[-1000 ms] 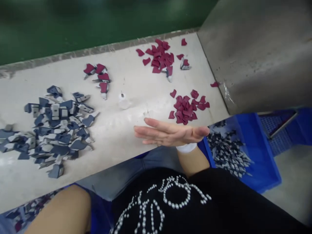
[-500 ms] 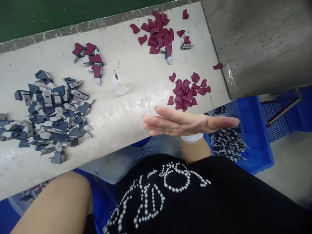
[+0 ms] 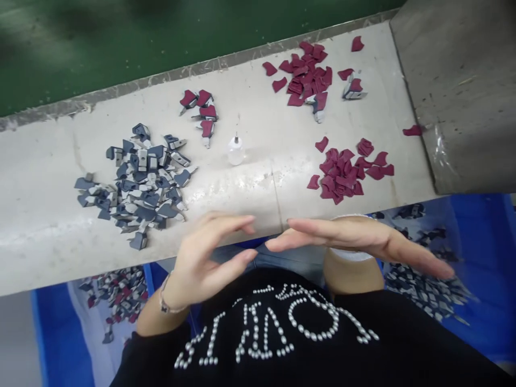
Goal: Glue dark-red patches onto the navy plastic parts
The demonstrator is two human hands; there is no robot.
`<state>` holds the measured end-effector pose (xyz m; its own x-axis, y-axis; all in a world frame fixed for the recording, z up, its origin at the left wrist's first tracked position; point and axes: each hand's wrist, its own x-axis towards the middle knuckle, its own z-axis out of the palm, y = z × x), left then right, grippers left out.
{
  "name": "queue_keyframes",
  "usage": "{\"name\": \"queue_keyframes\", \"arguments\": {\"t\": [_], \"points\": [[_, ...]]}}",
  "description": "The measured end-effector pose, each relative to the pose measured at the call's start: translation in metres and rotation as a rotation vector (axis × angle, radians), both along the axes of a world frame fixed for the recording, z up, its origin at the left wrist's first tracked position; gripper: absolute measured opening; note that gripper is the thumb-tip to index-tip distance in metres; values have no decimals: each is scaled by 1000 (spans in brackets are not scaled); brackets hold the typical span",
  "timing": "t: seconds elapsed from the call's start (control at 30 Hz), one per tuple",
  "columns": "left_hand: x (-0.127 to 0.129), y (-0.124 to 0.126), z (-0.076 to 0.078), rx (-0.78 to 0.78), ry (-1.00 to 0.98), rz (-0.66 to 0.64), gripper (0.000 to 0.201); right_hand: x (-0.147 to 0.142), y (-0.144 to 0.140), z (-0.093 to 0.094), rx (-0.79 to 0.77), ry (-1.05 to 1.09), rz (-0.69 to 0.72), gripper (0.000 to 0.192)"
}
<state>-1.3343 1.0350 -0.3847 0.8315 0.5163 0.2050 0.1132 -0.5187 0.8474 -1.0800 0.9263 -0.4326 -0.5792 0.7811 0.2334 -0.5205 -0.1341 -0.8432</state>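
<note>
My left hand [image 3: 205, 258] hovers at the table's near edge, fingers spread and curved, holding nothing. My right hand [image 3: 355, 242] is beside it, flat with fingers stretched left, also empty; the fingertips of the two hands nearly meet. On the pale table [image 3: 40, 236] lie a heap of blue-grey pieces [image 3: 139, 185], a small cluster of maroon-and-grey pieces [image 3: 201, 110], a near pile of maroon pieces [image 3: 349, 169] and a far pile of maroon pieces [image 3: 304, 78]. A small clear bottle with a needle tip [image 3: 236, 148] stands upright mid-table.
A grey metal block [image 3: 463, 91] rises at the table's right end. Blue bins with more pieces sit below the table at right [image 3: 479, 236] and left [image 3: 60, 333]. A green surface [image 3: 121, 43] runs behind the table.
My left hand has come up into view beside my right hand. The right hand stays flat at the table edge. The camera has shifted, so the piles sit further right.
</note>
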Motion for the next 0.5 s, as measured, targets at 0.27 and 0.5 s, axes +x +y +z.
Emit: {"name": "queue_keyframes", "arguments": {"t": [0.27, 0.5], "points": [[10, 7, -21, 208, 71, -197, 19, -3, -19, 2, 119, -323, -150, 79], [9, 7, -28, 410, 122, -218, 22, 1, -13, -15, 90, -273, -133, 80]]}}
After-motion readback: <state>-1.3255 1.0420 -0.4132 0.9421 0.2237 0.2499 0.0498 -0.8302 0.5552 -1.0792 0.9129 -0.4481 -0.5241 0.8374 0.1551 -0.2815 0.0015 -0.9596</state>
